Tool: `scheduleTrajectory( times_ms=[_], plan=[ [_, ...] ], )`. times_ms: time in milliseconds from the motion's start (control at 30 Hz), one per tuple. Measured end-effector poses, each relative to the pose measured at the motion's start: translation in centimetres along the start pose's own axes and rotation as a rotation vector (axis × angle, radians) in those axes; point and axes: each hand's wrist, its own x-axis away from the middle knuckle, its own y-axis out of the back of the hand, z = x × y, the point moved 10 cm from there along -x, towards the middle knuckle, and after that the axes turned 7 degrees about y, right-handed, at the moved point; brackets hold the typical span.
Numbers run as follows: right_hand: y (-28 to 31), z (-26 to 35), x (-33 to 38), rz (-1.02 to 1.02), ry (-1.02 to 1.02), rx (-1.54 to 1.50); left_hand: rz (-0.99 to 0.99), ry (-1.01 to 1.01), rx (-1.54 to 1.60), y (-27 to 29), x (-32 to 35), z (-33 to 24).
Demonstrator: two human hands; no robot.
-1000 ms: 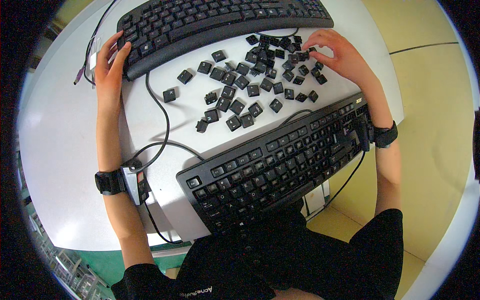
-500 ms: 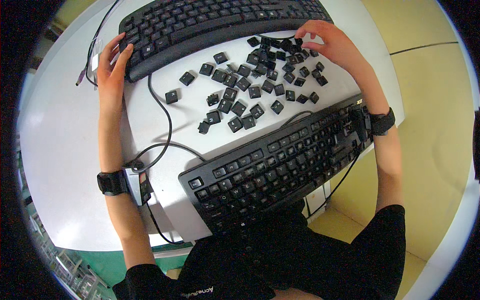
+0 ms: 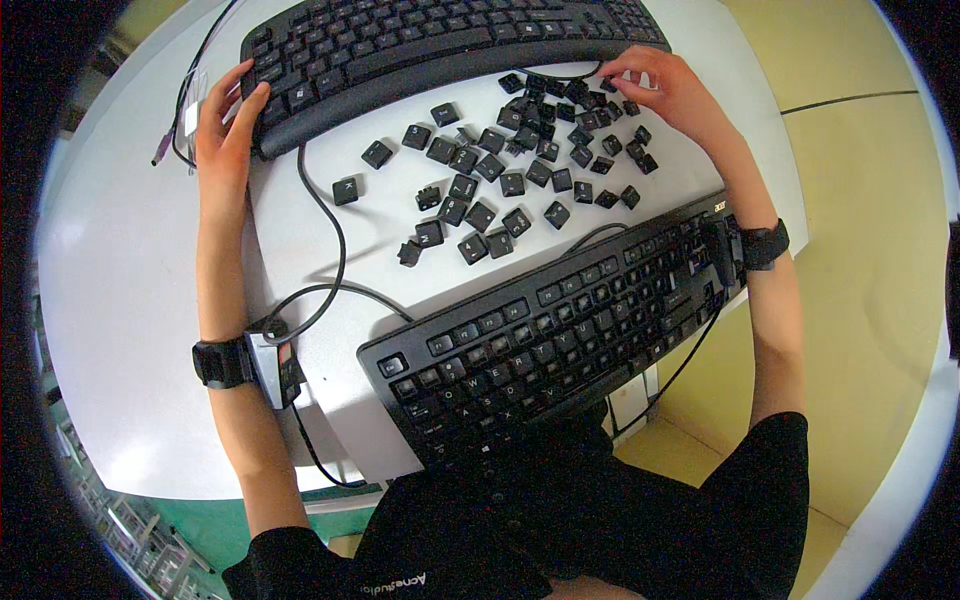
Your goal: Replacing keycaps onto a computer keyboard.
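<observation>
My left hand (image 3: 226, 125) is at the left end of the far black keyboard (image 3: 430, 65), its thumb over the near corner and its fingers round the side edge. At the far right of a spread of loose black keycaps (image 3: 512, 184), my right hand (image 3: 652, 85) is bent down with thumb and index finger close together on a small keycap (image 3: 608, 85). The other fingers curl above it. A second black keyboard (image 3: 540, 340) lies slanted close to my body, with several keys gone from their places.
The white table (image 3: 140, 330) carries everything. A black cable (image 3: 335, 225) loops between the keyboards on the left. Near the left edge lies a purple-tipped plug (image 3: 161, 152). Black straps circle both wrists, and a small grey device (image 3: 272, 365) is at the left one.
My right hand has shifted slightly up and right, and its thumb and index finger have drawn closer. My left hand stays at the far keyboard's end. The whole view has moved a little.
</observation>
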Motion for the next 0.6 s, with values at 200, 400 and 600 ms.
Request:
scheduleTrajectory(
  times_ms=[200, 400, 600],
  plan=[
    [0.3, -1.0, 0.3, -0.058, 0.055, 0.085, -0.004, 0.008, 0.022, -0.2, 0.1, -0.2],
    [0.6, 1.7, 0.2, -0.048, 0.071, 0.098, -0.016, -0.012, 0.012, 0.1, 0.0, 0.2],
    [0.0, 4.0, 0.2, -0.027, 0.229, 0.189, -0.007, 0.051, 0.04, 0.1, -0.2, 0.7]
  ],
)
